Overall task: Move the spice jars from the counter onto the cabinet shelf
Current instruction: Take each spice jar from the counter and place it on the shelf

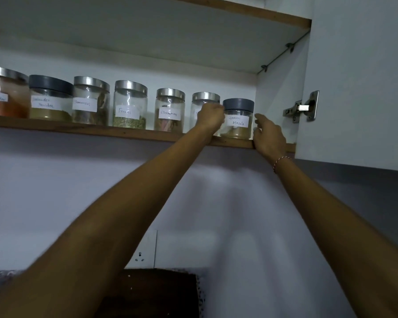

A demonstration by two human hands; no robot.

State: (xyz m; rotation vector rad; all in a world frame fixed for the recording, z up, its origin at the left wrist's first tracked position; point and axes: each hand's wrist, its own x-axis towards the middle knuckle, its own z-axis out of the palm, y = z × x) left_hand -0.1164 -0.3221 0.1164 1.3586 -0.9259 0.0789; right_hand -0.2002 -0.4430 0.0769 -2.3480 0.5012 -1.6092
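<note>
A row of labelled glass spice jars stands on the wooden cabinet shelf. At its right end is the Garam Masala jar, with a grey lid and brown powder. My left hand is curled against that jar's left side and covers part of the silver-lidded jar beside it; its fingertips are hidden. My right hand is spread just right of the Garam Masala jar, a small gap away, with its heel at the shelf edge. Further left stand the Cinnamon jar and the Fennel jar.
Three more jars sit at the left, ending with a red powder jar. The open cabinet door and its hinge are close on the right. Below are a wall socket and a dark board.
</note>
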